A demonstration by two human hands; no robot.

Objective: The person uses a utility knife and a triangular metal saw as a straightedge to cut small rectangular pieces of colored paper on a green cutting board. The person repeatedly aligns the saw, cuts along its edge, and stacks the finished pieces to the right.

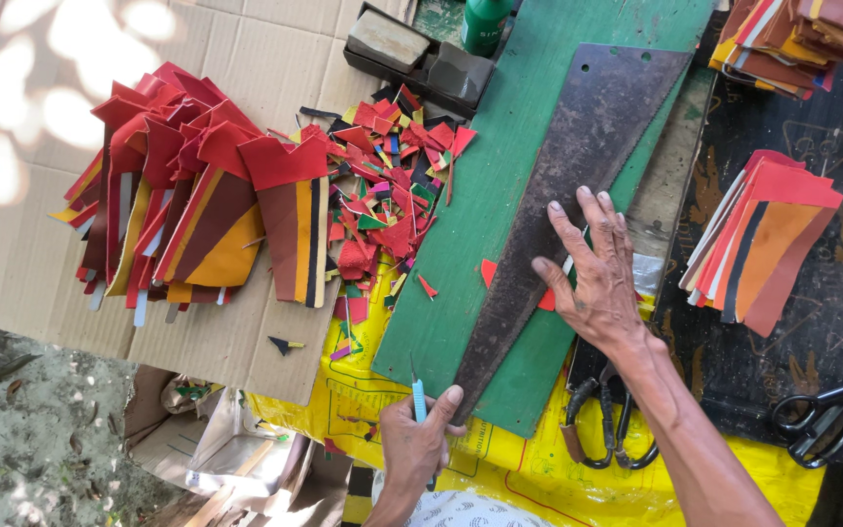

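Metal template [578,185], a long rusty triangle, lies flat on the green board [500,176] in the middle of the table, with a strip of striped material pinned under its lower right edge; only a sliver of red and white shows beside the fingers, so how much lies beneath is hard to tell. The right hand [597,278] is spread open, palm down, fingers fanned across the template and pressing it in place, gripping nothing. The left hand [420,444] is closed around a small knife [419,398] with a pale blue handle, its blade pointing up at the template's narrow tip near the board's lower edge. To cut cleanly, the pressing hand should keep its weight even so the template cannot pivot, fingertips back from the edge the blade follows, and the knife should ride against the metal in one steady pull. Left of the board sit a heap of coloured scraps [387,205] and a fan of cut red and orange pieces [197,195] on cardboard. An uncut stack [763,239] lies to the right, scissors [822,420] near it, and pliers [602,420] rest on the yellow sheet [363,400] below the wrist.
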